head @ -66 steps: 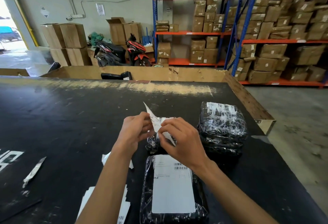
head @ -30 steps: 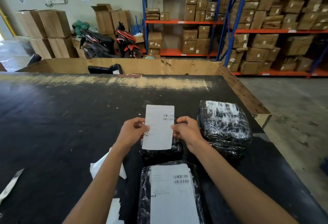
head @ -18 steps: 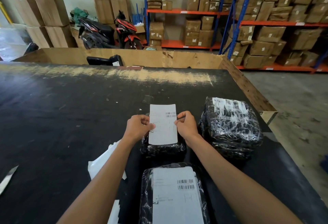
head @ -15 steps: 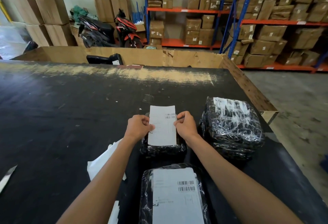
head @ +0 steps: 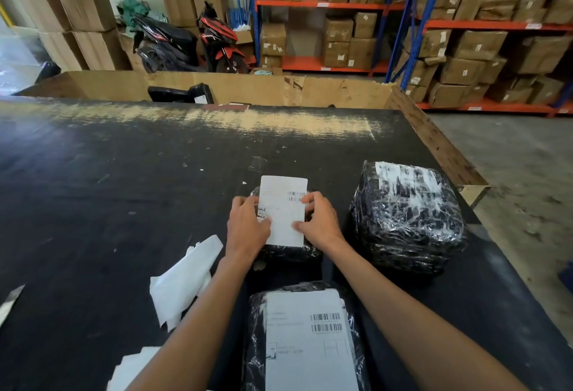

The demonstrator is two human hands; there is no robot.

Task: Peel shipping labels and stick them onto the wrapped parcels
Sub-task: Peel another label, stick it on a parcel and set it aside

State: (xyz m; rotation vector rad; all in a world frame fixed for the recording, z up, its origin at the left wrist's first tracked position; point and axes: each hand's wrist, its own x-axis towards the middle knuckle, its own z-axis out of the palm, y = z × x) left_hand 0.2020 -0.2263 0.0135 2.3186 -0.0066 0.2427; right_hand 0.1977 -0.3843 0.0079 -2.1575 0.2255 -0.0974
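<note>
On the black counter (head: pixel 124 192), a white shipping label (head: pixel 283 211) lies on top of a small parcel (head: pixel 291 251) wrapped in black plastic, its far edge reaching past the parcel. The left hand (head: pixel 246 229) touches the label's left edge, thumb on the paper, and the right hand (head: pixel 321 223) touches its right edge the same way; on each hand the grip is apart, fingers spread and laid on the label rather than curled round it. A larger wrapped parcel (head: pixel 406 220) sits just to the right, and a labelled parcel (head: pixel 307 341) lies near, between the forearms. Peeled white backing sheets (head: pixel 183 282) lie to the left of the left arm
</note>
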